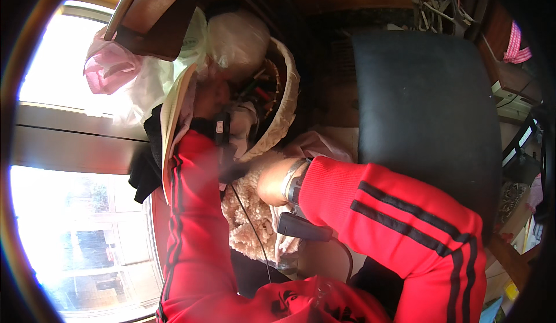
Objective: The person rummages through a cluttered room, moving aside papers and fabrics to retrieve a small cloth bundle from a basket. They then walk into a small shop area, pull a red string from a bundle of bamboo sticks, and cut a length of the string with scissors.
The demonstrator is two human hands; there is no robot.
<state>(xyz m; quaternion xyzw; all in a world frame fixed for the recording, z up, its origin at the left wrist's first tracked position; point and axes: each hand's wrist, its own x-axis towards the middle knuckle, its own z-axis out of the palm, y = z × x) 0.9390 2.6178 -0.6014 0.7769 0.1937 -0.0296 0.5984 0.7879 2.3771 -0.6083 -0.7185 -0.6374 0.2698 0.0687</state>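
My left hand (pixel 213 95) is in shadow at the left side of a basket with a cloth-wrapped rim (pixel 292 86); its fingers are blurred, so any grip is unclear. Close by its wrist is a small black device (pixel 222 127) bearing a white label. Lower down, my right hand (pixel 271 184), with a bracelet and a dark band on the wrist, lies over cream curly fleece (pixel 247 223). Its fingers are bent out of sight. Just below the right cuff, a black adapter-like block (pixel 302 227) trails a dark cable.
A large black padded seat (pixel 425 101) fills the right side. Plastic bags (pixel 239 41) bulge behind the basket, below a brown wooden piece (pixel 150 23). A cream curved edge (pixel 170 136) runs along my left sleeve. A thin black cord (pixel 252 223) crosses the fleece. Bright windows (pixel 87 245) stand left.
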